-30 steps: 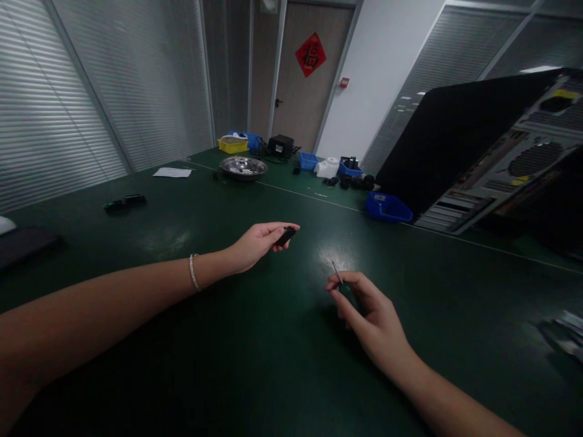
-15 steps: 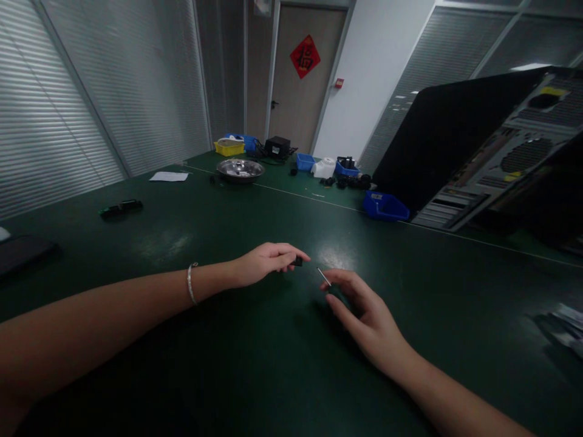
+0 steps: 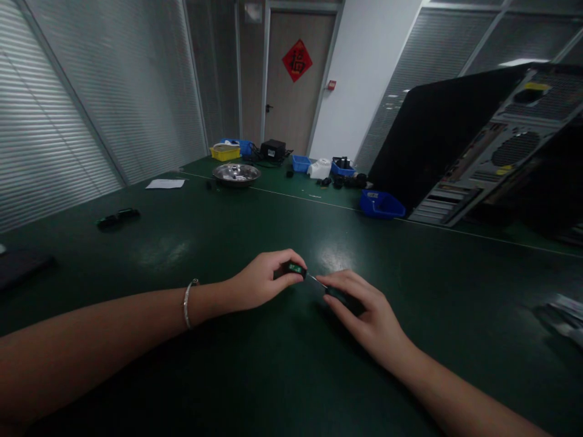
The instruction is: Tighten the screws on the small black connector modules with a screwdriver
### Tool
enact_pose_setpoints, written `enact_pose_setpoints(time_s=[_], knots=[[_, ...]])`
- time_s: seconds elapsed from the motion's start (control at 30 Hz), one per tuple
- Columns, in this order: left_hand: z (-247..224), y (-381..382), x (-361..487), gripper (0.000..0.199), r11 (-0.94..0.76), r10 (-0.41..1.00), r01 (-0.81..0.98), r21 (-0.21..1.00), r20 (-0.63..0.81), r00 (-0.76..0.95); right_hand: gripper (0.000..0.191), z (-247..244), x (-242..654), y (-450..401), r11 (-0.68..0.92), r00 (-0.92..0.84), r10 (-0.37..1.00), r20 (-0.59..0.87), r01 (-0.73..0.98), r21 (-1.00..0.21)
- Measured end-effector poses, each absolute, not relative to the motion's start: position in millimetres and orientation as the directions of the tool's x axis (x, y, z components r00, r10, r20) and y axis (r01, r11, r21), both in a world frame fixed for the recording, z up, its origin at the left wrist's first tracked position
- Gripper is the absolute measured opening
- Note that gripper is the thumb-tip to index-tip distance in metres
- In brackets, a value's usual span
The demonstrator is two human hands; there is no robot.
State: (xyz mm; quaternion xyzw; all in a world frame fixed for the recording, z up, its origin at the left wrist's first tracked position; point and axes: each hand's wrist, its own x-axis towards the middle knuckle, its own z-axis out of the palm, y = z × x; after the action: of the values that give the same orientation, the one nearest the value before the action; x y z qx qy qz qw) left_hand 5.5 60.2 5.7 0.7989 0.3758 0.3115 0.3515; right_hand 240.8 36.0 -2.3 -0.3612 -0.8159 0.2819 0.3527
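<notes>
In the middle of the head view, my left hand pinches a small black part with a green circuit face between thumb and fingers; its exact kind is not clear. My right hand is closed around the dark handle of a screwdriver. The screwdriver's thin metal shaft points left, and its tip is at the right end of the small part. Whether the tip touches or enters the part I cannot tell. Both hands are just above the green table.
A steel bowl and white paper lie toward the back. Two dark pieces rest at left. A blue bin stands beside a large computer case at right. Blurred metal tools lie at the right edge.
My left hand has turned the small part so its green face shows. The screwdriver tip has come from a short gap away to the part's end. The view has shifted slightly.
</notes>
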Motion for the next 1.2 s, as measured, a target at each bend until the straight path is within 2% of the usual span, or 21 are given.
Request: enact_pose_setpoints(time_s=[0.2, 0.5, 0.77, 1.07, 1.2], knots=[[6.1, 60.3, 7.1, 0.017, -0.561, 0.775, 0.361, 0.745, 0.320, 0.545, 0.032, 2.1, 239.0, 33.5, 0.571, -0.503, 0.789, 0.353, 0.390, -0.722], [7.0, 59.5, 7.0, 0.019, -0.598, 0.747, 0.357, 0.717, 0.340, 0.571, 0.032, 4.2, 237.6, 32.9, 0.580, -0.521, 0.779, 0.348, 0.390, -0.715], [6.0, 58.0, 6.8, 0.022, -0.678, 0.702, 0.384, 0.627, 0.398, 0.590, 0.032, 3.1, 238.2, 34.2, 0.585, -0.530, 0.773, 0.348, 0.385, -0.714], [7.9, 57.4, 4.5, 0.024, -0.665, 0.708, 0.385, 0.640, 0.374, 0.599, 0.030, 4.6, 237.1, 34.3, 0.579, -0.533, 0.772, 0.346, 0.365, -0.729], [8.7, 56.7, 4.3, 0.022, -0.709, 0.674, 0.400, 0.580, 0.393, 0.625, 0.030, 4.1, 237.2, 34.7, 0.576, -0.539, 0.772, 0.338, 0.366, -0.731]])
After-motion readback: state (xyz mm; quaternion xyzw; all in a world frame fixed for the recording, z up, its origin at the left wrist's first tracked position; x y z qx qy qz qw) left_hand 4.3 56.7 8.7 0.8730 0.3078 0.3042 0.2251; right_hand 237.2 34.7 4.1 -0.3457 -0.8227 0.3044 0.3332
